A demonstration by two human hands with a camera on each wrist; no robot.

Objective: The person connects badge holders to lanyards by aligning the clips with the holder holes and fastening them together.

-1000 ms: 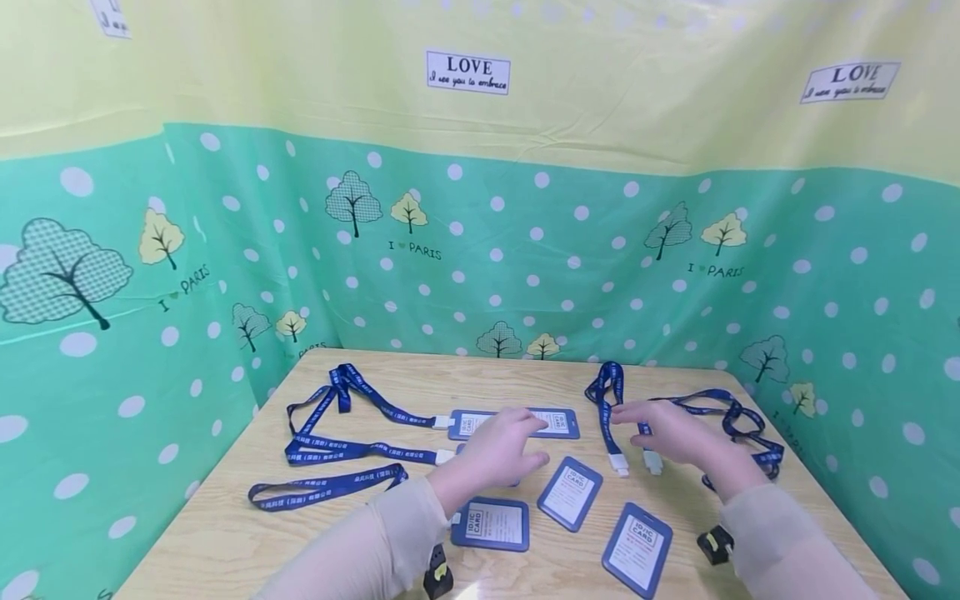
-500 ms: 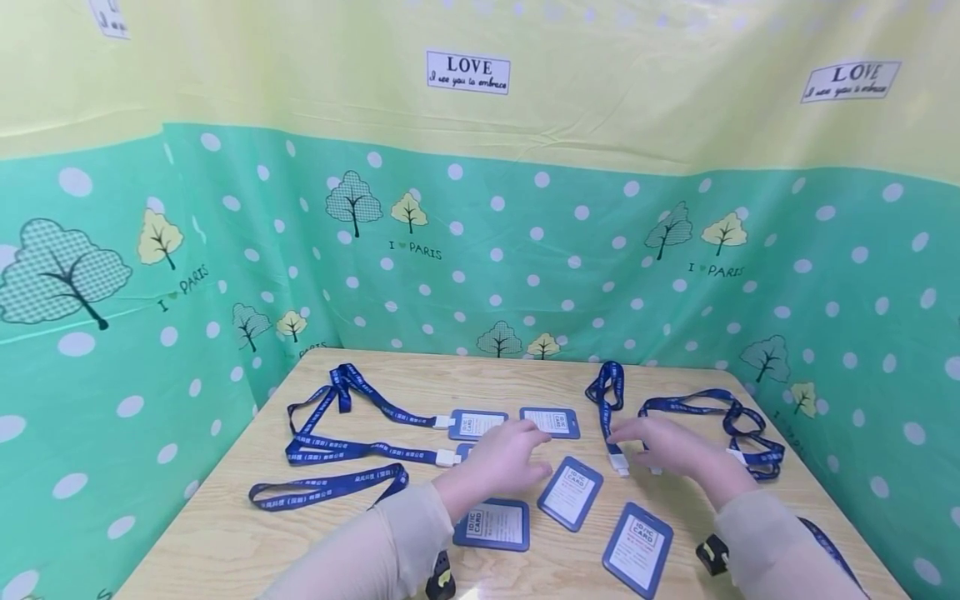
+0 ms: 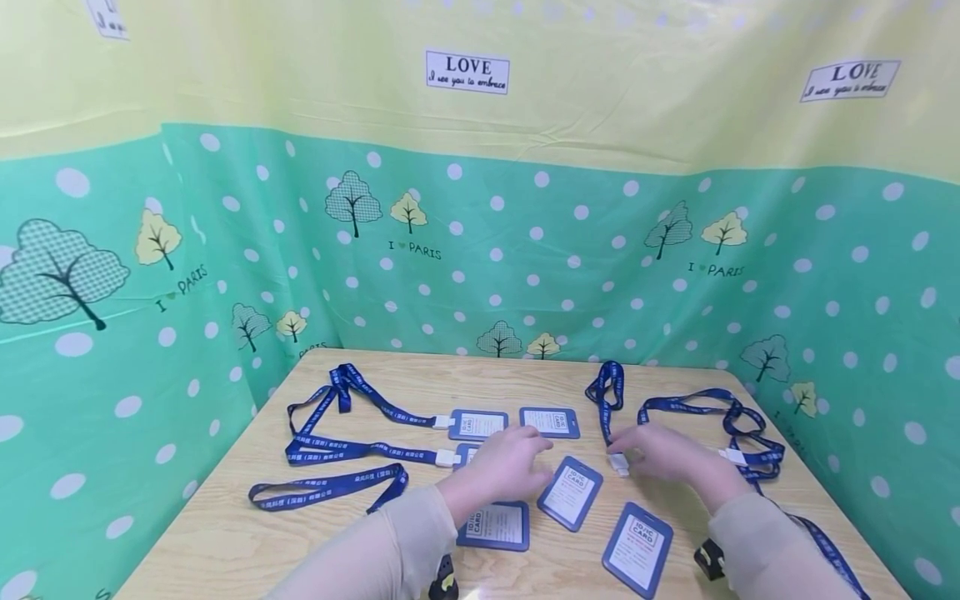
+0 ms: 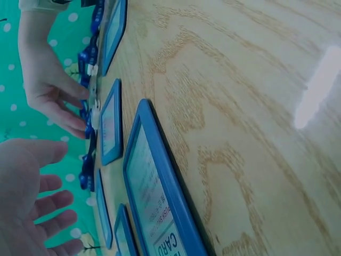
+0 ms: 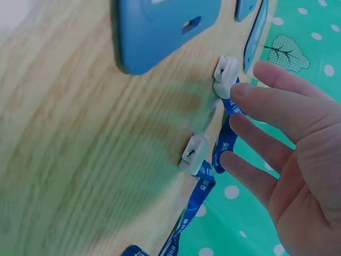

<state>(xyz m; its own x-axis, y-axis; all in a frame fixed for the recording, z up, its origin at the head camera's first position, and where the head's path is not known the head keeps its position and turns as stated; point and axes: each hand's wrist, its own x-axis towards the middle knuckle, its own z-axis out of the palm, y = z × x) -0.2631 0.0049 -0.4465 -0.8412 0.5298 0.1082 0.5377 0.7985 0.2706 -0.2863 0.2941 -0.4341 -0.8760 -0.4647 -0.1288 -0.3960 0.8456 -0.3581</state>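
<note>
In the head view my left hand (image 3: 506,468) hovers over blue ID card holders, fingers loosely spread and holding nothing. It covers part of a holder (image 3: 498,525) below it; another holder (image 3: 570,493) lies just to its right. My right hand (image 3: 660,454) reaches down to a folded blue lanyard (image 3: 606,396), its fingertips right at the lanyard's white clip (image 3: 618,463). In the right wrist view the thumb and fingers are extended, a fingertip (image 5: 242,89) beside one white clip (image 5: 226,77). A second clip (image 5: 194,153) lies nearer the camera.
Two lanyards (image 3: 352,451) with holders attached lie at left, near a looped one (image 3: 322,490). Tangled lanyards (image 3: 750,425) lie at right. More holders rest at the back (image 3: 550,422) and front (image 3: 637,550) of the wooden table (image 3: 202,533). A patterned curtain (image 3: 480,250) surrounds it.
My right hand has lowered toward the folded lanyard's white clip. My left hand has shifted slightly toward me and right, uncovering the holders at the back.
</note>
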